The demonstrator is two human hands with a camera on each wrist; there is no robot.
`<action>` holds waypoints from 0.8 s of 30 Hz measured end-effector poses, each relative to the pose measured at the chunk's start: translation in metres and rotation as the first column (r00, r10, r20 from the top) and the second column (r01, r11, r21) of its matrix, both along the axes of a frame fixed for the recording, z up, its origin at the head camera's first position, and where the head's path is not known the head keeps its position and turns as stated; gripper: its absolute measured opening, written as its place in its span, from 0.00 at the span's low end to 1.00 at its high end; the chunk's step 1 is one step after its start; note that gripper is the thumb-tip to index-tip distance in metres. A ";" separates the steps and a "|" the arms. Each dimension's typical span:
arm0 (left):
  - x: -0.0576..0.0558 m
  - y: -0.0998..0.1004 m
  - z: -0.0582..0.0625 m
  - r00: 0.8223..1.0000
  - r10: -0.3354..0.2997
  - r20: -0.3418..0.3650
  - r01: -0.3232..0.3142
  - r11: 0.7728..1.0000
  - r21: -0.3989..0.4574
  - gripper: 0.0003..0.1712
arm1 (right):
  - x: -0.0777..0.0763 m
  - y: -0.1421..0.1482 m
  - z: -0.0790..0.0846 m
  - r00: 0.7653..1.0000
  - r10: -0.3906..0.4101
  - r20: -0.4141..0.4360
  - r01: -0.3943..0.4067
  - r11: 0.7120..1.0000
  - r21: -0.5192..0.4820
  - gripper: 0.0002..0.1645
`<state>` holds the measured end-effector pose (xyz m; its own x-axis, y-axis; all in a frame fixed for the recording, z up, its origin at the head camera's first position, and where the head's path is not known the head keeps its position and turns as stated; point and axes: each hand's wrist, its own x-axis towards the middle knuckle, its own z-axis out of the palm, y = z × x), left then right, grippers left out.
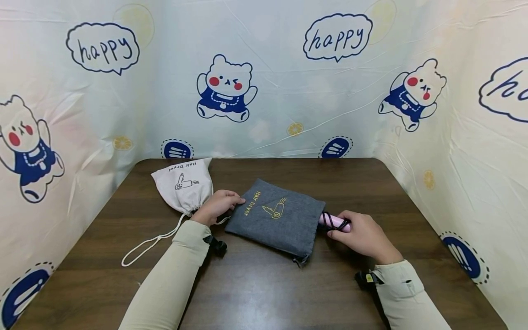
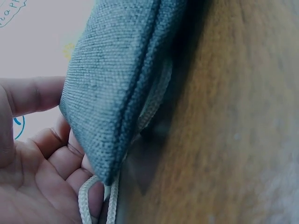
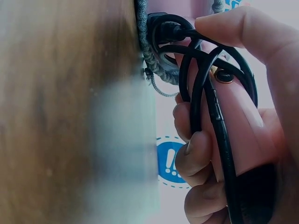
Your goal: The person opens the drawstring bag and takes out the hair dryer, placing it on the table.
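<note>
A dark grey cloth bag [image 1: 288, 229] printed with yellow "Hair Dryer" lettering lies mid-table, its mouth facing right. My left hand [image 1: 216, 206] pinches its far-left edge between thumb and fingers; the left wrist view shows the bag's corner [image 2: 110, 140] against the palm. At the bag's mouth, my right hand [image 1: 365, 233] grips the handle of a pink hair dryer [image 3: 247, 128]. A black cord [image 3: 219, 126] is wound about that handle. The dryer's other end is hidden inside the bag.
A white drawstring bag [image 1: 185, 188], also printed "Hair Dryer", lies behind my left hand. Its white cord [image 1: 154, 238] trails left over the brown table [image 1: 255, 293], and part runs under the grey bag. A printed curtain [image 1: 280, 91] surrounds the table.
</note>
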<state>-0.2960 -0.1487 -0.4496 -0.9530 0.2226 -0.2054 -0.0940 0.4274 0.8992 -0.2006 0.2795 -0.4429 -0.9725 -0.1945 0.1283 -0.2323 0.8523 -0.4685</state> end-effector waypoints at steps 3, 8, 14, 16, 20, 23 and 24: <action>0.000 0.000 -0.001 1.000 0.000 -0.009 0.000 1.000 -0.001 0.14 | 0.000 0.001 0.000 1.000 -0.005 -0.004 0.005 1.000 0.003 0.27; 0.001 -0.001 0.000 1.000 0.003 -0.011 -0.003 1.000 0.004 0.14 | -0.001 0.003 0.000 1.000 -0.011 -0.007 0.011 1.000 0.008 0.28; 0.000 -0.001 0.000 1.000 0.006 -0.009 -0.006 1.000 0.011 0.13 | -0.002 0.006 0.000 1.000 -0.012 0.016 0.012 1.000 0.001 0.28; 0.000 -0.001 0.000 1.000 0.009 -0.012 -0.009 1.000 0.009 0.13 | -0.002 0.007 0.001 1.000 -0.013 0.022 0.013 1.000 0.001 0.29; -0.001 -0.001 -0.002 1.000 0.012 -0.018 -0.012 1.000 0.011 0.14 | -0.002 0.008 0.002 0.999 -0.018 0.028 0.018 1.000 0.005 0.29; -0.001 -0.001 -0.002 1.000 0.017 -0.015 -0.017 1.000 0.013 0.14 | -0.002 0.009 0.004 0.999 -0.017 0.033 0.017 1.000 0.008 0.30; -0.001 -0.001 -0.001 1.000 0.018 -0.013 -0.018 1.000 0.011 0.14 | -0.002 0.009 0.004 0.999 -0.019 0.034 0.019 1.000 0.008 0.30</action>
<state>-0.2967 -0.1500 -0.4508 -0.9595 0.2077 -0.1902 -0.0894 0.4156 0.9051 -0.2022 0.2884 -0.4386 -0.9799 -0.1766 0.0933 -0.1997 0.8601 -0.4693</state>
